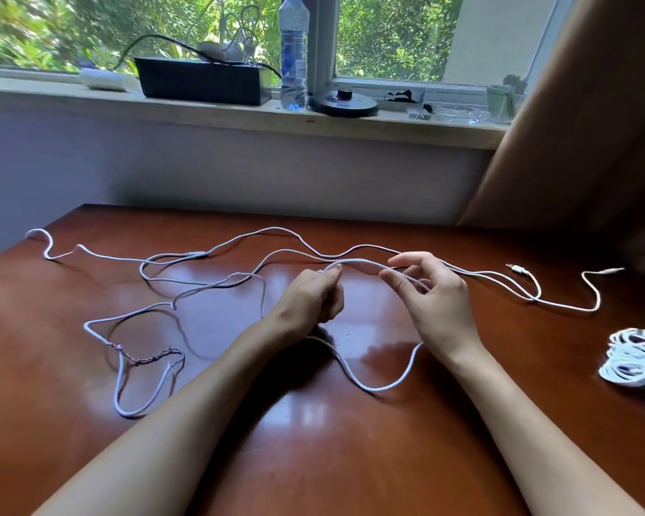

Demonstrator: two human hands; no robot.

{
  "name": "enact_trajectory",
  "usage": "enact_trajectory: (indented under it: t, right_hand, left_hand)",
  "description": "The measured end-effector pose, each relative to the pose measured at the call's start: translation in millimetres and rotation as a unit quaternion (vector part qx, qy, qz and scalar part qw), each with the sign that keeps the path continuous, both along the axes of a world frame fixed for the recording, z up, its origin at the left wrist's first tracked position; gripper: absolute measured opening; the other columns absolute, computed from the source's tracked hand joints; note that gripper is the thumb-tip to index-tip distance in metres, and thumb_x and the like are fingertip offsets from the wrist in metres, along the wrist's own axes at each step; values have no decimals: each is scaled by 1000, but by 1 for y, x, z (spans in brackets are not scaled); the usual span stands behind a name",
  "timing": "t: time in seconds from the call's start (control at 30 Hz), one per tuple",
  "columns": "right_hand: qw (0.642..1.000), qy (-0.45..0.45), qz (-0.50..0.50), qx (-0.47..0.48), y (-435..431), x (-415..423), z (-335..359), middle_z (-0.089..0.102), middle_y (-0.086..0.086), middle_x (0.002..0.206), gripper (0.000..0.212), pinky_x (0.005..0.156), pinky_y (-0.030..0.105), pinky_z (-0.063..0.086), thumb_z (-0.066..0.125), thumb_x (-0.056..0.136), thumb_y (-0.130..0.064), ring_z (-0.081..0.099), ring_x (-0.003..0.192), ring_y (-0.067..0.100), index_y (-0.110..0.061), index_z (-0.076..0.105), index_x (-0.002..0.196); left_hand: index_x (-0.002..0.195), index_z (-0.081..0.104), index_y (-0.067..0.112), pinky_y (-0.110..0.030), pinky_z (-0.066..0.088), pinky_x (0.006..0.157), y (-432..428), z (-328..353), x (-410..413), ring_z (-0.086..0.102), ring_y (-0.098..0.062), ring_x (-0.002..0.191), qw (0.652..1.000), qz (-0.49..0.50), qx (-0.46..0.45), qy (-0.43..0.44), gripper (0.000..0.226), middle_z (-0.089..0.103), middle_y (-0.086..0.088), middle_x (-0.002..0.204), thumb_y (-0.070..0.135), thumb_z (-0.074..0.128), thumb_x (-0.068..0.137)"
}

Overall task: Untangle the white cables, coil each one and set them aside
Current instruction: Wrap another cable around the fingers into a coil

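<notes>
- Some of it is done: a coiled bundle [635,361] of white cable sits set aside at the right edge of the tabletop [313,441], well apart from the rest. We can't tell how many cables are in it.
- Most is left: the white cables [239,240] lie uncoiled from the far left corner across to the right edge, and they cross each other in several spots.
- Left hand [310,297]: its grip pinches a raised cable [358,261] between thumb and fingertips, lifted off the middle of the tabletop.
- Right hand [434,292]: it is just beside the left. The same cable runs between thumb and forefinger, which stand apart. We cannot tell whether the curled lower fingers clamp it.
- A slack loop [377,387] droops from under the hands toward the near edge.
- A frayed stretch [146,357] with bare twisted wires lies near the left edge, and we judge it a likely snag.
- A plug [516,269] lies free toward the right edge.
- Our judgement: this is early to mid task. The crossings still need separating, and no coil has been started on what lies loose.
</notes>
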State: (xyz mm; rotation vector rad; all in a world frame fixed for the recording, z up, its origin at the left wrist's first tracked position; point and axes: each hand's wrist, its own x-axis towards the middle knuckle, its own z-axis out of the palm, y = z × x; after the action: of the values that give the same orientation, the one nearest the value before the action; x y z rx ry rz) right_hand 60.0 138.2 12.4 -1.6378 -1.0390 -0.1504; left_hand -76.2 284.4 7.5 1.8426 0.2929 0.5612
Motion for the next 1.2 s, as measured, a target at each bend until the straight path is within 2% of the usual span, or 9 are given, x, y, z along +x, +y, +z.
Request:
enact_trajectory:
  t: [0.13,0.27,0.43,0.53,0.6,0.77,0.93,1.07,1.2]
  right_hand:
    - [999,11,27,-20,-2,-1,-3,58,-21,63,12,60,14,39,78,87,-25,52,59,1,-21,70,94]
    - [998,37,41,-23,0,1,-3,50,-10,66,13,59,25,43,63,99,-16,49,59,9,-28,65,103]
    - [965,235,101,57,0,-4,3,56,14,76,7,50,37,57,61,100,-10,59,58,24,-11,59,107]
    - [942,313,100,70,0,-5,4,52,10,71,14,35,22,38,66,96,-15,48,42,13,-12,53,100]
    - [940,326,87,50,2,-1,2,48,5,66,14,35,17,27,65,97,-20,38,40,9,-16,52,96]
    - [995,73,-13,-60,0,9,-11,65,-7,78,11,66,30,50,74,91,-25,58,68,11,-23,63,87]
    - [971,-106,-77,-199,-3,6,-15,67,-15,77,15,70,34,52,77,83,-42,62,73,10,-30,68,80]
    - [957,-155,-43,-243,-3,-2,-12,65,-14,83,15,68,30,49,77,82,-50,63,78,8,-35,74,81]
    - [955,-157,28,-249,-1,-9,-11,65,-14,81,14,68,29,48,78,81,-51,60,74,5,-38,77,82]
  left_hand:
    - [39,42,13,-23,15,39,2,0,1,20,-15,36,989,-29,-143,-10,58,27,0,37,43,38,88]
    - [39,42,13,-26,3,45,5,4,-1,14,-10,38,948,-79,-307,-38,51,21,7,40,39,36,83]
    - [42,42,11,-23,4,47,6,7,-6,6,-10,45,917,-100,-381,-69,48,12,5,47,33,34,84]
    - [43,41,10,-23,5,48,6,7,-6,5,-11,46,908,-102,-398,-82,46,8,2,50,31,33,83]
    - [44,41,10,-22,6,48,6,7,-7,6,-11,46,902,-105,-408,-93,45,8,3,49,31,32,83]
    - [46,44,9,-24,3,50,5,7,-8,6,-11,44,873,-121,-457,-118,46,9,1,48,29,30,85]
    - [60,53,6,-25,5,48,7,9,-8,10,-14,42,819,-183,-510,-192,41,16,-1,49,28,32,87]
    - [90,68,7,-25,13,45,9,10,-8,13,-12,47,775,-176,-562,-230,50,28,2,49,34,28,102]
    - [124,62,15,-21,20,49,14,12,-6,19,-10,51,741,-153,-599,-262,48,32,3,58,43,27,108]
